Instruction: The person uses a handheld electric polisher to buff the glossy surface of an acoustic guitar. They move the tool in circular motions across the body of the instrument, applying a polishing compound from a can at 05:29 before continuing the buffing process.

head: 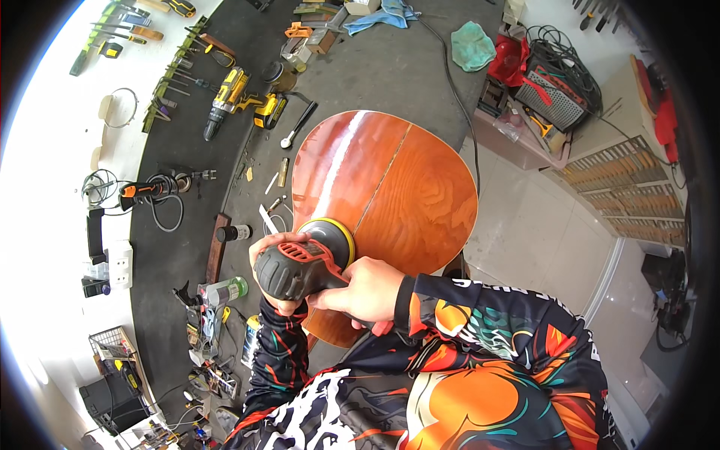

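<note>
The glossy reddish-brown back of an acoustic guitar body (416, 185) lies before me, a thin decorative strip running down its middle. On it rests the round yellow-edged pad (351, 242) of a red and black power polisher (306, 256), near the guitar's waist. My left hand (260, 246) wraps around the polisher's head from the left. With my right hand (368, 289) I grip its rear handle, which the fingers partly hide. The lower part of the guitar body shows beneath my hands and sleeves.
A yellow cordless drill (232, 93) and a ratchet wrench (299, 125) lie left on the dark workbench (388, 73). A black cable (450, 62) runs along its right side. A green cloth (472, 46) sits at the far corner. Nearer left stand a spray bottle (225, 289) and small black bottle (233, 233).
</note>
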{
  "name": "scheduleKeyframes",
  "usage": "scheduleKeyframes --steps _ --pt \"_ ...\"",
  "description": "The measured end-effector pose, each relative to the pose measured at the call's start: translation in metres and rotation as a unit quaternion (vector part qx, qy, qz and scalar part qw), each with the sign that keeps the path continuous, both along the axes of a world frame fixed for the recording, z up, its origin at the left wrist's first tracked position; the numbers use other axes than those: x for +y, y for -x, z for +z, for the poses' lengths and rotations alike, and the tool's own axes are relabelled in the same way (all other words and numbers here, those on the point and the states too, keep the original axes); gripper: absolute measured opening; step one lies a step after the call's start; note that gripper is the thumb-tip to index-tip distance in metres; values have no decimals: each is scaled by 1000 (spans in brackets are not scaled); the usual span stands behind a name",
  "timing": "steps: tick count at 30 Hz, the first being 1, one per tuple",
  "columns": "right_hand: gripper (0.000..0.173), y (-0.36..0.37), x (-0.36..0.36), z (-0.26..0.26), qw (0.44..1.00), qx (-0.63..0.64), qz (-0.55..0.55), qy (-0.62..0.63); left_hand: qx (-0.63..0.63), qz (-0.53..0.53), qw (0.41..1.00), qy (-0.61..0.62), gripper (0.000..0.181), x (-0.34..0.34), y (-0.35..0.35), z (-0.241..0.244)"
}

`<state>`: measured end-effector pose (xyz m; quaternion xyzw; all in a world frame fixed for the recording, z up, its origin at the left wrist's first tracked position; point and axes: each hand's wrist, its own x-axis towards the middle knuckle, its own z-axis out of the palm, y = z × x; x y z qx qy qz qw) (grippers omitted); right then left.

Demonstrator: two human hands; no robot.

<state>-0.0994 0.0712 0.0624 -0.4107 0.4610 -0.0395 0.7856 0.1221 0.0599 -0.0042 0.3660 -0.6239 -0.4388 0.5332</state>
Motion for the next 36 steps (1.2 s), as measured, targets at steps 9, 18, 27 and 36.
scheduleKeyframes --steps 9,18,27,36 --pt "62 -1 -1 2 1000 1 4 -2 1 13 1000 -10 107 2 -1 -1" --pt "63 -7 -1 6 1000 -6 24 -8 -2 25 1000 8 109 10 -12 -3" --pt "64 -14 0 4 999 -18 47 -10 -16 44 999 19 111 21 -22 -5" --pt "57 -3 -3 6 1000 -9 23 -3 -8 10 1000 13 113 6 -10 -3"
